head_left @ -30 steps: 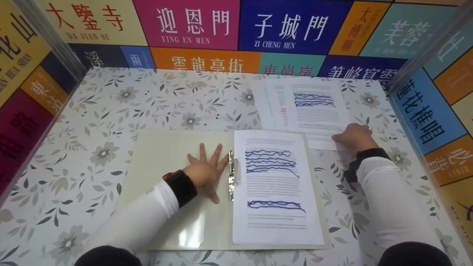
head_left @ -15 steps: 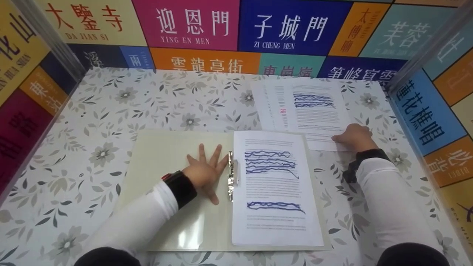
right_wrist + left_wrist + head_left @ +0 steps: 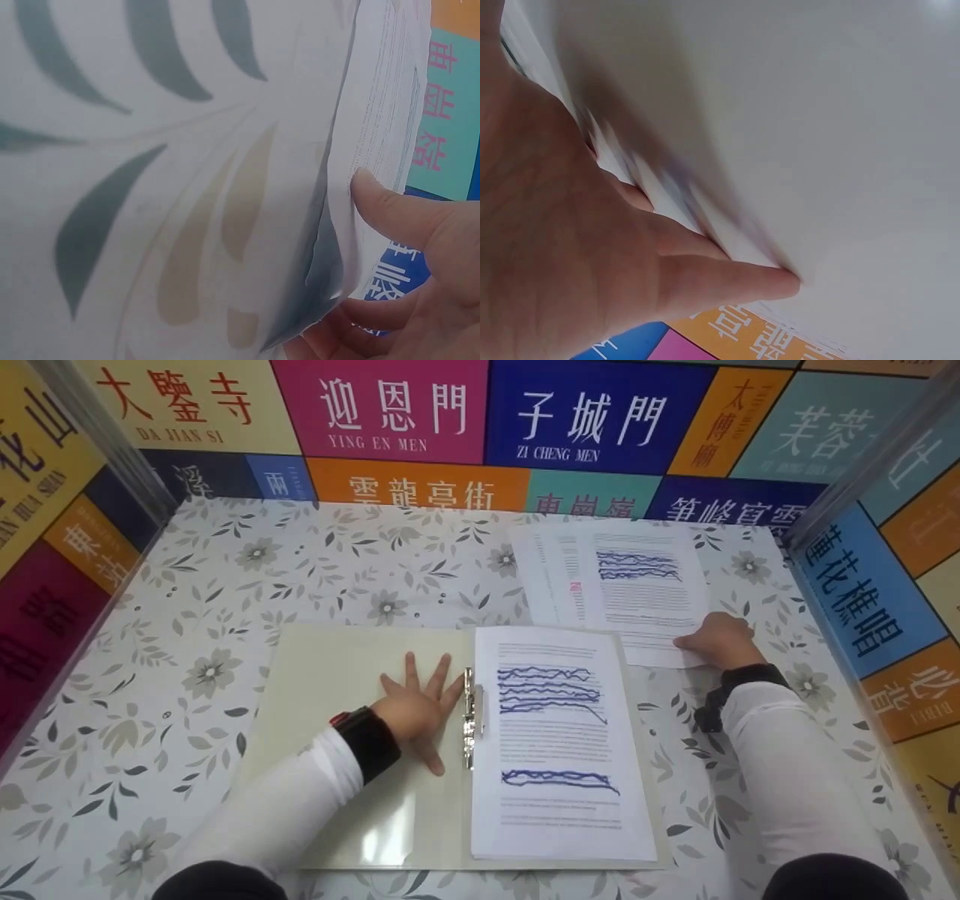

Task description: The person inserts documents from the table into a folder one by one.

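A cream folder [image 3: 337, 660] lies spread on the table, with a metal clip [image 3: 469, 720] along its spine. Printed pages [image 3: 559, 742] marked with blue scribbles sit on its right half. My left hand [image 3: 412, 712] rests on the inside of the left cover, fingers spread, the fingertips close to the clip. Behind the folder lie fanned loose paper sheets [image 3: 649, 604], partly hidden by its top edge. My right hand [image 3: 721, 641] pinches their near right corner. In the right wrist view the thumb [image 3: 397, 210] is on top of the paper [image 3: 379, 120], whose edge curls up slightly.
A flower-patterned cloth [image 3: 210, 675] covers the table. Upright panels with coloured signs [image 3: 390, 409] close off the back and both sides. The right-hand panel [image 3: 855, 592] stands close beyond my right hand.
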